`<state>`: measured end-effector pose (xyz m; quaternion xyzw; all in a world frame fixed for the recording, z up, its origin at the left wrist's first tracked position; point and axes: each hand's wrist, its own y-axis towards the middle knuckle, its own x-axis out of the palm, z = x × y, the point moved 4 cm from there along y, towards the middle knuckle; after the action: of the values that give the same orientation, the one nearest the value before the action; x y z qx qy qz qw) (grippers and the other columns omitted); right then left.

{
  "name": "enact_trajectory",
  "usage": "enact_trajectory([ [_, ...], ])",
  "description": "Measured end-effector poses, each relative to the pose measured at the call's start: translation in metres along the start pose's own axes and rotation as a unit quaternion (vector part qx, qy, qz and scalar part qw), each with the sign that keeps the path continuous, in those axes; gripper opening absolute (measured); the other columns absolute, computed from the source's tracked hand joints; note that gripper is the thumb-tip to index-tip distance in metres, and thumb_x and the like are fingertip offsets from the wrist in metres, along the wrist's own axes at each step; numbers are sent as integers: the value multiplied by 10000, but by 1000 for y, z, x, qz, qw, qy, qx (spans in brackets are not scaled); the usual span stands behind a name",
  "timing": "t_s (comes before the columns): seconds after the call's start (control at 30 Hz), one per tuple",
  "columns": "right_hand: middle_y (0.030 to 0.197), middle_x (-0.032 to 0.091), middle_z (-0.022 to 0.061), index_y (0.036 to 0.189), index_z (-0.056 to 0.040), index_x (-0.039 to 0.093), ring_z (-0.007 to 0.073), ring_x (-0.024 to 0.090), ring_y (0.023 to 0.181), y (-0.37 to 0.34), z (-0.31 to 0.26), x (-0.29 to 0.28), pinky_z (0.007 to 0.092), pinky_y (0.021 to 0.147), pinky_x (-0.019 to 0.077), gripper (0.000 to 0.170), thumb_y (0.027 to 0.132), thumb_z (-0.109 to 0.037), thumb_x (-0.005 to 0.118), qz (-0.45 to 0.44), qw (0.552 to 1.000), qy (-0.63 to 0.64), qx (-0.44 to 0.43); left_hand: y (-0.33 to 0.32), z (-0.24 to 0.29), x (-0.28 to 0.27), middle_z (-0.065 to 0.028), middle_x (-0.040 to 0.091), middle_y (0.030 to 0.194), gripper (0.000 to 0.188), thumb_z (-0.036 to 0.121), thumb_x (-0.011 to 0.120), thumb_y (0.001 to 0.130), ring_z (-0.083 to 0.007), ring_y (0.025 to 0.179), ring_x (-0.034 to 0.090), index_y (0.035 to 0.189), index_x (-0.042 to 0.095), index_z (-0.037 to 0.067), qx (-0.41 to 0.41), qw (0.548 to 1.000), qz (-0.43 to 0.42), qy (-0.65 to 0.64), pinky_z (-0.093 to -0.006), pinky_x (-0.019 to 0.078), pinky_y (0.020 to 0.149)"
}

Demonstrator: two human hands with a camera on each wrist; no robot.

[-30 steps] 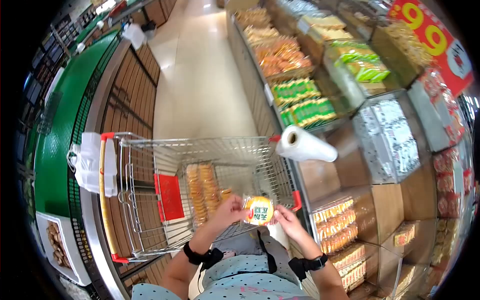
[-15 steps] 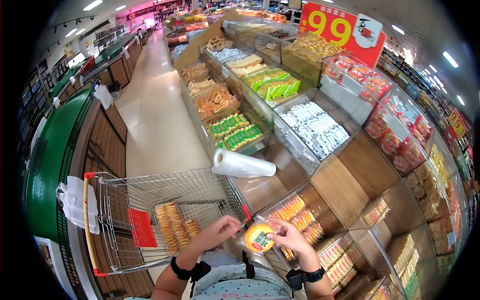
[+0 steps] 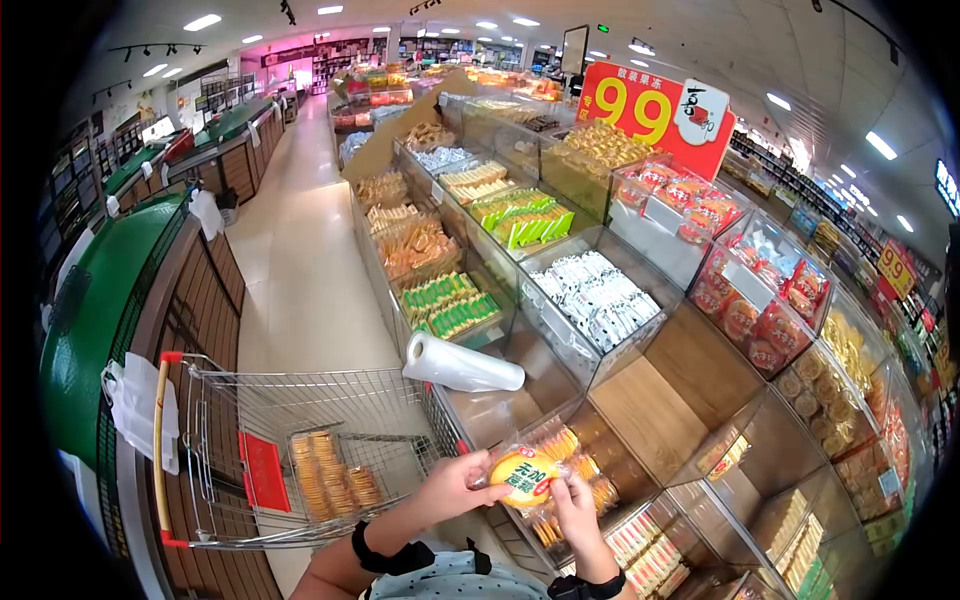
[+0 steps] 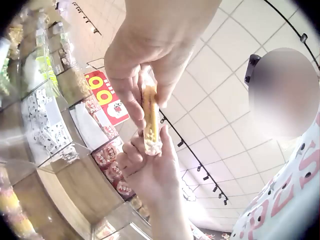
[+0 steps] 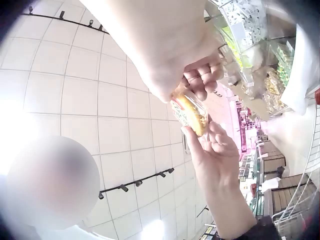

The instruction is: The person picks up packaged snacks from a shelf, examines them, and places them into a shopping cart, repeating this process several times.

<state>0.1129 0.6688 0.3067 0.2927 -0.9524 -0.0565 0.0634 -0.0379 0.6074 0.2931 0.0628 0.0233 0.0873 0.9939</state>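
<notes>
Both hands hold a round yellow wrapped biscuit (image 3: 525, 476) with green lettering and a red patch, in clear film. In the head view my left hand (image 3: 456, 490) pinches its left edge, and my right hand (image 3: 579, 512) pinches its right edge. Seen edge-on in the left wrist view, the wrapped biscuit (image 4: 151, 120) shows a thin, yellowish side with a paler band. The thumb and fingers of the left hand (image 4: 147, 57) grip it from above there. From the right wrist, the wrapped biscuit (image 5: 194, 114) lies tilted between the fingertips of both hands.
A shopping cart (image 3: 300, 378) stands at the left, with packs of round biscuits (image 3: 325, 475) inside. White bags (image 3: 143, 410) hang by its handle. A plastic bag roll (image 3: 462, 365) lies on the shelf edge. Snack bins (image 3: 590, 290) line the right side; green-topped counters (image 3: 110, 295) line the left.
The head view has swung up and right. Half a second ago only the right hand held the wrapped biscuit; now the left hand grips it too. The cart appears lower and further left.
</notes>
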Motion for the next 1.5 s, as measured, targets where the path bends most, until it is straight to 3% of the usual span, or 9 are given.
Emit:
enact_trajectory([
  [0.13,641,467,-22,726,-6,479,42,409,583,5,-8,10,185,524,348,141,801,-118,435,-99,994,-50,-2,-5,42,-7,4,369,496,200,137,555,732,-36,444,331,669,399,29,34,994,88,56,-195,277,397],
  [0.37,579,412,-36,617,-24,431,36,357,544,9,0,24,189,481,313,303,843,-214,362,-15,994,81,69,-11,46,-9,2,374,498,193,136,478,783,-32,459,316,657,387,21,45,983,172,36,-201,271,401],
  [0.63,468,358,-22,506,-41,380,49,309,440,12,-13,19,217,402,274,415,851,-268,333,-11,999,-13,-39,-16,52,-2,-10,429,509,202,153,460,792,-23,463,348,653,403,18,74,971,218,60,-194,298,408],
  [0.73,465,383,-6,509,-38,390,62,342,428,7,-8,16,214,403,287,420,845,-285,342,-4,1000,25,-12,-3,51,-3,3,413,511,212,169,457,795,-22,471,341,654,407,19,63,982,168,56,-198,292,413],
  [0.97,546,479,52,612,-4,461,99,428,470,-14,5,20,204,429,326,416,807,-366,399,-97,987,129,1,44,79,-5,47,377,589,203,163,445,810,-8,551,348,662,395,34,73,969,-203,117,-181,304,460],
  [1.2,672,534,87,773,33,513,125,505,593,-19,16,11,217,526,389,381,797,-339,436,-121,971,206,3,54,65,7,62,304,541,274,217,435,814,-12,515,298,616,336,55,22,972,-230,41,-196,262,428],
  [1.3,734,535,76,856,34,512,121,502,668,-1,6,-1,229,603,397,295,802,-247,439,-121,990,-42,-53,57,55,1,54,323,531,283,244,435,813,-17,499,297,617,345,61,-8,974,-217,57,-197,261,423],
  [1.33,798,528,57,942,30,483,106,487,717,5,5,-4,231,655,390,240,787,-149,446,-106,991,-73,-34,59,63,-1,29,331,518,282,254,453,798,-41,479,326,630,342,58,62,957,-222,178,-223,295,421],
  [1.5,730,507,45,1021,-18,448,82,469,682,13,54,-5,216,630,398,334,724,-127,556,-235,964,-97,72,45,21,13,-17,469,565,160,192,510,758,-97,524,459,733,459,42,1,943,-209,259,-228,376,497],
])
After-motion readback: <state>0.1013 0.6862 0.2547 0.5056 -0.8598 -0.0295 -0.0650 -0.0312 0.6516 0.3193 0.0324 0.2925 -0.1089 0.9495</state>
